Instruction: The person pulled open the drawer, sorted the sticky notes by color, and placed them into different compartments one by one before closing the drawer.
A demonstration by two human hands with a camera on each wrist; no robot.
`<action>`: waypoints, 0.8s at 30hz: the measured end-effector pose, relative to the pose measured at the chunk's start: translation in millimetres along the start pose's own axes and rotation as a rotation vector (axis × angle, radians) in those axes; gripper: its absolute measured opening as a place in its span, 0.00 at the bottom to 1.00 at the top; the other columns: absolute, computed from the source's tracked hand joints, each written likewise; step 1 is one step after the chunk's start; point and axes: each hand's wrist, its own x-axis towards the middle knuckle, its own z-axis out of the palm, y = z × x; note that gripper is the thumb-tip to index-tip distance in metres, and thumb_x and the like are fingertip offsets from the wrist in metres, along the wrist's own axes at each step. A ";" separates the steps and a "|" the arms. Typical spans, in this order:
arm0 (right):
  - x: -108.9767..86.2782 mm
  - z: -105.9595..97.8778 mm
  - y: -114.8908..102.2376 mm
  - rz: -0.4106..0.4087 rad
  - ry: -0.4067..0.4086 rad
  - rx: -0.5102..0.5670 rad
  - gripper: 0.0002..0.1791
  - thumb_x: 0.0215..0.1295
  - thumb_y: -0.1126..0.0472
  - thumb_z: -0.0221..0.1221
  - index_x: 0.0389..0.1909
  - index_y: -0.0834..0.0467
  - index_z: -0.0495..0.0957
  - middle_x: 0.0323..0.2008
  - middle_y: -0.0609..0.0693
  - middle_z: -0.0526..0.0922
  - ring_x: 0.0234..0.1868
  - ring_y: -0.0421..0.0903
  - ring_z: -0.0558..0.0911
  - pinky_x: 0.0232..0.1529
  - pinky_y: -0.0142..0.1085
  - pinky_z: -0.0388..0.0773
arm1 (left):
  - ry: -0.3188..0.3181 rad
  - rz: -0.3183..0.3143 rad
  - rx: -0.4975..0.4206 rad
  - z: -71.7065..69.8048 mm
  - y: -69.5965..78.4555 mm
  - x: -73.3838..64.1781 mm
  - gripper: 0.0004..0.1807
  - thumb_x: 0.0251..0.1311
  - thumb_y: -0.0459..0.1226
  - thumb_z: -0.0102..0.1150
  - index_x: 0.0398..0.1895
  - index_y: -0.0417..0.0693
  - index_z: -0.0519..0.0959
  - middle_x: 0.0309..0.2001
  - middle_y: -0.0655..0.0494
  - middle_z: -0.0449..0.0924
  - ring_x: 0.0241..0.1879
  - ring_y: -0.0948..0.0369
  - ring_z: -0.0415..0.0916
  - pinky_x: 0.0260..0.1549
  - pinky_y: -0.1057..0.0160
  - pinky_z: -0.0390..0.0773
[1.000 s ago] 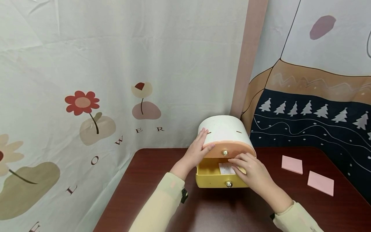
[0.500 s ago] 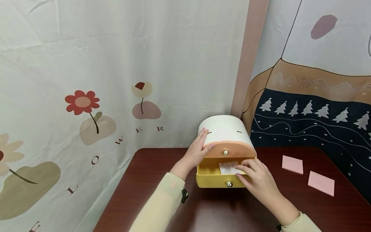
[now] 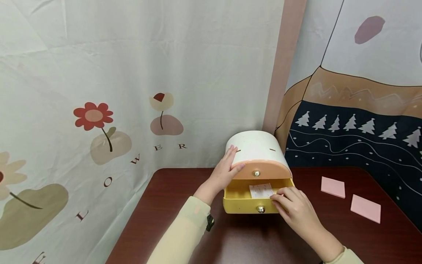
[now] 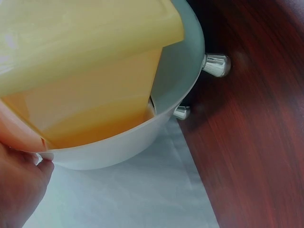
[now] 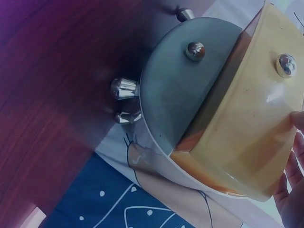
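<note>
A small rounded cabinet with a white shell stands on the table, its yellow drawer pulled out below a peach drawer. A white slip of paper with small marks lies inside the yellow drawer. My left hand rests against the cabinet's left side, fingers extended over the shell and thumb at the peach front. With my right hand I pinch the yellow drawer's front panel near its right end. The right wrist view shows that thumb on the panel's outer face and fingers over its upper edge.
Two pink square pads lie on the dark red table right of the cabinet. A patterned cloth hangs close behind it. Below, a grey-green drawer front with a metal knob shows, and silver feet support the shell.
My right hand has moved right and toward me, from over the paper to the drawer's front edge, uncovering more of the paper. My left hand has stayed in place.
</note>
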 end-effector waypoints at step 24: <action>4.9 11.4 9.4 -0.007 0.043 -0.017 0.20 0.73 0.48 0.47 0.32 0.54 0.84 0.32 0.45 0.78 0.34 0.45 0.75 0.33 0.42 0.69 | -0.016 -0.003 0.000 0.4 -1.9 1.3 0.42 0.64 0.63 0.41 0.76 0.57 0.45 0.76 0.60 0.37 0.75 0.61 0.39 0.70 0.51 0.50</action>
